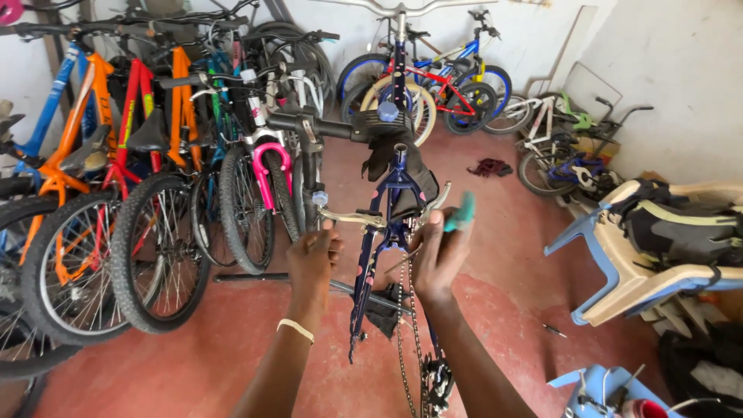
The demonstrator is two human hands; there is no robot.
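**Two hands on one stripped bike frame**

You have one dark blue bicycle frame [385,232] in front of you, hung upside down with no wheels fitted. Your left hand [312,259] is closed around the silver brake arm [350,217] on its left side. Your right hand [438,251] is closed around a green-handled tool [460,214], whose tip meets the brake on the right. One chain [410,340] hangs loose from the frame down to the derailleur [436,381].

To your left, at least six bikes [139,178] stand packed in a row; more are parked against the far wall [457,81]. One black rag [402,166] drapes over the frame, another rag [489,166] lies on the red floor [232,340]. Stacked plastic chairs [619,267] on your right hold a black bag [681,224]. A blue chair [592,387] at the lower right holds small metal parts.
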